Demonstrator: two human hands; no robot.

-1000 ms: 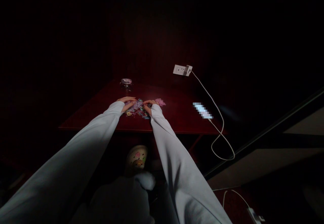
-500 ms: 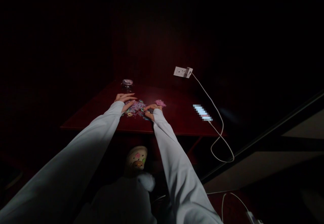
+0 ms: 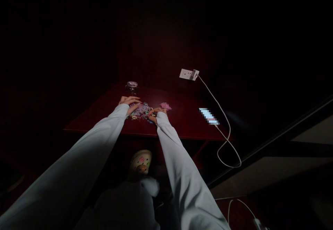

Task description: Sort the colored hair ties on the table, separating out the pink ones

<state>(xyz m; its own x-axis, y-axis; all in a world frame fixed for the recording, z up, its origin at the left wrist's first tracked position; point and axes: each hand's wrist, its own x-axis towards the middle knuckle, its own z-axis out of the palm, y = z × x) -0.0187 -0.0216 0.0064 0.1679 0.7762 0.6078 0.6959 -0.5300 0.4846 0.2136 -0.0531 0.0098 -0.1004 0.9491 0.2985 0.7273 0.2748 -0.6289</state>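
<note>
A loose heap of small coloured elastic bands [image 3: 142, 109], mostly lilac with some yellow, green and blue, lies on the dark red table [image 3: 177, 127]. At its left edge my left hand [image 3: 129, 102] rests with fingers stretched out over the bands, holding nothing that I can see. My right hand [image 3: 158, 113] is at the heap's right edge, its index finger and thumb bent and a little apart among the bands. Just behind it sits a separate small pile of pink bands [image 3: 165, 106]. A clear jar [image 3: 132, 88] with a lid stands behind my left hand.
To the right lies a lit phone [image 3: 208, 116] on a white charging cable [image 3: 225, 116], which runs to a wall socket [image 3: 189, 74] and hangs past the table edge. Below the table shows a cream clog [image 3: 141, 160]. The surroundings are very dark.
My right index finger has drawn back slightly and bent towards the thumb. The left hand stays nearly in place, and the whole view has shifted a little.
</note>
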